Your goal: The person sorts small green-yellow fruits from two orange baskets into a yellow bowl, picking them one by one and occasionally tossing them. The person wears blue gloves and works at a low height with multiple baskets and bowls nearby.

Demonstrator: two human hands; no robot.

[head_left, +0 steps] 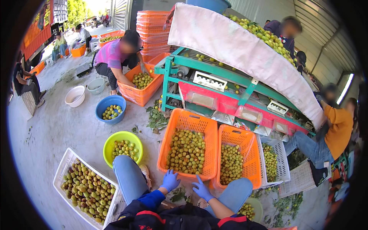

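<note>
Both blue-gloved hands are held at the near edge of the larger orange crate [193, 121], the left hand [170, 181] by its near left corner and the right hand [202, 189] just beside the middle of that edge. The grip is released on both sides: fingers are spread and nothing is seen grasped (whether the rim is touched cannot be told). The round green-brown fruit [186, 151] is heaped inside this crate, directly before the seated person's knees, presumably so that it can be reached without leaning.

The second orange crate [251, 153] and a white crate [283, 159] are lined up on the floor [76, 132] beside it, along the foot of the sorting machine [230, 105]; they seem to be placed there so that fruit can be caught from it. A yellow-green basin [107, 150] and a tilted-looking white crate [119, 199], both holding fruit, are set at the left knee, probably to be kept within arm's reach.

Small pale lettering is carried on the dark jacket [184, 222], and dark characters are borne by a white sign [60, 11] at the upper left; no label can be made out on the crates.
</note>
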